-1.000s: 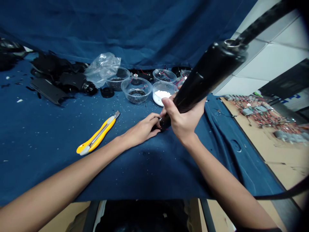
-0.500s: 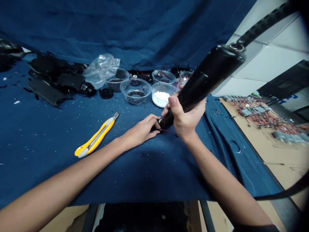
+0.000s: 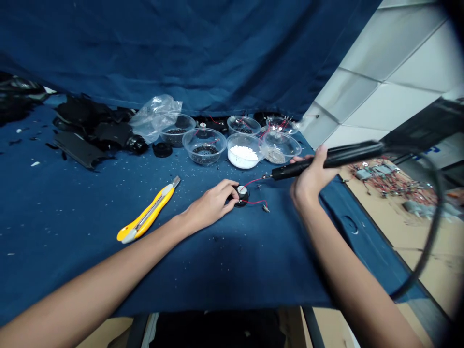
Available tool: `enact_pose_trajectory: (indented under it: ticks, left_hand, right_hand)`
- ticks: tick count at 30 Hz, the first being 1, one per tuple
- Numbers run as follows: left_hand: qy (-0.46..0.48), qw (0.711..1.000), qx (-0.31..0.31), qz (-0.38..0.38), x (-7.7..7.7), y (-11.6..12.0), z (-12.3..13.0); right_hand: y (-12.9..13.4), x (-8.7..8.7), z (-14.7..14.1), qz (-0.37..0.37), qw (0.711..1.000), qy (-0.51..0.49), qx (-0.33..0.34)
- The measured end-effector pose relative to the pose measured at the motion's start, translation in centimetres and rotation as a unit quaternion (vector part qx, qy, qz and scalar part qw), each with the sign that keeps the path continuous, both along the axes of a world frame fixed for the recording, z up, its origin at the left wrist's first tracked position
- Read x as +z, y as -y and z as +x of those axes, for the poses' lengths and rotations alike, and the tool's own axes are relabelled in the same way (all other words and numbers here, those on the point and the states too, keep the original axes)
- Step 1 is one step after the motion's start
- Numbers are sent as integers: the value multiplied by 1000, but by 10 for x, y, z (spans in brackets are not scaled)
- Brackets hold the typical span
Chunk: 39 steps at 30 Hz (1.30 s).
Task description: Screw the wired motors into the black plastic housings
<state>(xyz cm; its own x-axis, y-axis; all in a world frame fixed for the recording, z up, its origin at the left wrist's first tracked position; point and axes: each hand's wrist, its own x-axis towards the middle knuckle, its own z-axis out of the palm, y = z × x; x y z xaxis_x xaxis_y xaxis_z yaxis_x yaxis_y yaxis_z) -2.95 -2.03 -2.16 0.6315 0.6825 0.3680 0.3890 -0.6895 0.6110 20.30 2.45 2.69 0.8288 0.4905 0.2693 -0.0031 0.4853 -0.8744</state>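
My left hand (image 3: 212, 203) rests on the blue cloth (image 3: 261, 261), its fingertips pressing a small round black part (image 3: 241, 195) with a white top and red wires. My right hand (image 3: 311, 179) grips a black pen-shaped soldering iron (image 3: 326, 160). Its thin tip points left, ending just above the red wire near the round part, with a small gap. A black cord (image 3: 431, 217) loops away from the iron on the right. A yellow utility knife (image 3: 147, 210) lies to the left of my left hand.
Along the back stand several clear plastic bowls, one holding white granules (image 3: 242, 157) and another black bits (image 3: 205, 147). Black plastic parts (image 3: 81, 150) and a clear plastic bag (image 3: 157, 111) lie back left. Wired boards on cardboard (image 3: 384, 176) sit off the cloth's right edge.
My right hand has moved right and lowered the iron from upright to nearly level, uncovering the round part and a further bowl. My left hand stays on the part.
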Motion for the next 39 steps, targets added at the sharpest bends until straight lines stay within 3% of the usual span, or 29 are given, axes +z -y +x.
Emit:
enact_pose_trajectory:
  ticks: [2, 5, 8, 9, 12, 15, 17, 23, 28, 34, 37, 39]
  left_hand:
    - [-3, 1000, 11, 10, -1, 1, 1]
    - [0, 999, 23, 23, -3, 3, 3]
    - [5, 999, 33, 23, -3, 4, 4]
    - [7, 999, 32, 21, -2, 5, 4]
    - [6, 1000, 26, 15, 0, 6, 5]
    - [-5, 999, 30, 13, 2, 6, 6]
    - [-10, 999, 34, 10, 4, 7, 7]
    - [-19, 999, 40, 5, 6, 9, 8]
    - [-22, 999, 49, -5, 5, 7, 6]
    - [-19, 999, 26, -12, 8, 8, 3]
    - [-21, 998, 55, 8, 23, 4, -11]
    - [-22, 993, 111, 47, 38, -6, -35]
  right_hand:
    - [-7, -20, 15, -99, 992, -75, -24]
    - [6, -37, 19, -225, 972, -69, 8]
    - [38, -38, 6, -258, 965, 4, 39]
    - [49, -36, 0, -279, 953, 98, 58]
    - [70, -30, -18, -262, 889, 316, 201]
    - [70, -28, -28, -260, 825, 311, 394]
    - [65, -30, -30, -269, 809, 291, 434]
    - [60, -33, -30, -264, 815, 296, 422]
    - [62, -27, -31, -278, 794, 332, 428]
    - [72, -16, -24, -346, 714, 470, 388]
    - [81, -10, -14, -402, 668, 522, 344]
    - [87, -4, -8, -446, 632, 558, 299]
